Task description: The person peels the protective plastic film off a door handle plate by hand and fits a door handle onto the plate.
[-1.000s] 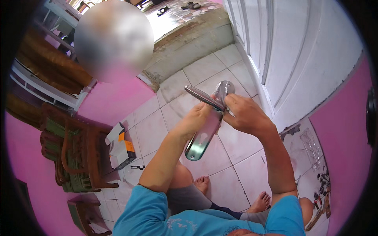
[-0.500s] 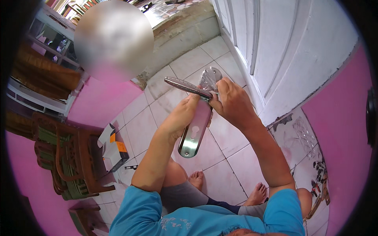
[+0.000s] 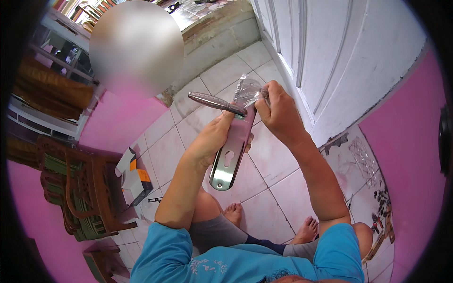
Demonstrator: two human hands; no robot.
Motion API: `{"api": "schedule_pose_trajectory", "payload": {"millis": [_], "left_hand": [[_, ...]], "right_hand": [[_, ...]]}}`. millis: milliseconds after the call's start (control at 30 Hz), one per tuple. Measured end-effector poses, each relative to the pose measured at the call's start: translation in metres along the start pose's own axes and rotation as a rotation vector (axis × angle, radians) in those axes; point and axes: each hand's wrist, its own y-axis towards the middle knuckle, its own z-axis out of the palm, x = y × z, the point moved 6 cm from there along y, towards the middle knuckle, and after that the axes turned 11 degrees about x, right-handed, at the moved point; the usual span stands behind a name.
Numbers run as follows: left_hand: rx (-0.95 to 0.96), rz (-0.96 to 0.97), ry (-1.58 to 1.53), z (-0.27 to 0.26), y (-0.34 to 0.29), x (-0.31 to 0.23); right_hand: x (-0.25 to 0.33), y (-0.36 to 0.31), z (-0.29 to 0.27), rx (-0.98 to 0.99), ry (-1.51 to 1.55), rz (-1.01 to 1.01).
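Observation:
A metal door handle plate (image 3: 234, 141) with a keyhole cutout hangs tilted over the tiled floor. Its lever (image 3: 212, 101) juts out to the left near the upper part. My left hand (image 3: 213, 134) is closed around the plate's middle, thumb just below the lever and fingertips showing at the right edge. Clear plastic film (image 3: 247, 92) still covers the plate's top end, bunched and stretched to the right. Closed on the film's right side, my right hand (image 3: 281, 111) has its fingers curled in a pinch beside the plate.
A white panelled door (image 3: 325, 56) stands at the right. An open cardboard box (image 3: 136, 184) lies on the floor at left, near a carved wooden chair (image 3: 87, 188). Tools (image 3: 376, 224) and crumpled clear plastic (image 3: 363, 160) lie along the right pink wall.
My right hand has pulled the plastic film away from the lever area, up and to the right, stretching it. The handle plate has shifted slightly left in my left hand.

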Motion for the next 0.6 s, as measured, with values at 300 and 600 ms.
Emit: {"api": "schedule_pose_trajectory", "payload": {"millis": [300,600], "left_hand": [[-0.016,0.05,-0.001,-0.003,-0.002,-0.003],[0.072,0.103,-0.152,-0.008,-0.004,-0.003]], "right_hand": [[0.004,0.001,0.0,-0.039,0.102,0.078],[0.003,0.001,-0.001,0.042,0.057,-0.059]]}}
